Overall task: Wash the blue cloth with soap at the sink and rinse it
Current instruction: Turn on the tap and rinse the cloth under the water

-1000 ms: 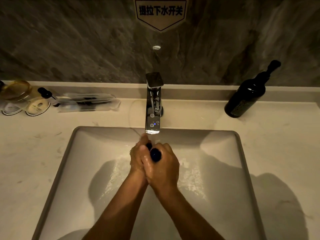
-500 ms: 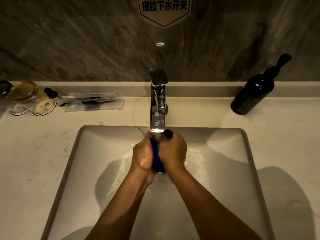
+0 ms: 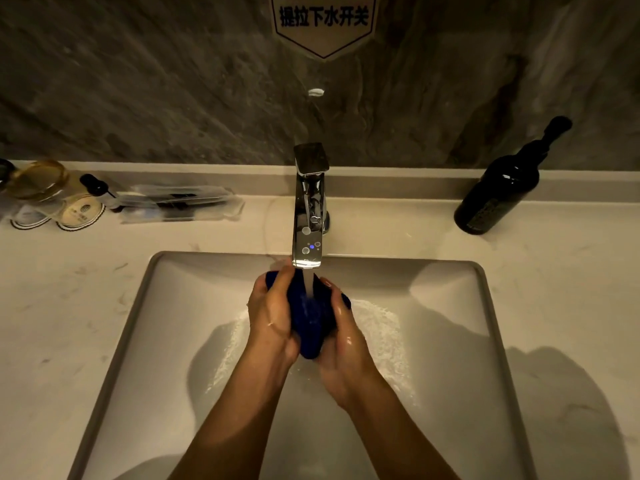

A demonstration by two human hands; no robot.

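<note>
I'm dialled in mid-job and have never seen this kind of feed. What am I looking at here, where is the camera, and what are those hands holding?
There is no machine here: a person is working with two bare hands. The single picture comes from a wide-angle camera worn on the person's head, looking forward and down.

Below is a pale rectangular sink set in a light counter. A chrome tap at the back is running, and the stream lands on a bunched blue cloth. The left hand and right hand clasp the cloth from either side over the basin.

On the counter, a dark pump bottle stands at the right; at the left are a clear tray and some small items I cannot identify. A sign hangs on the wall.
</note>
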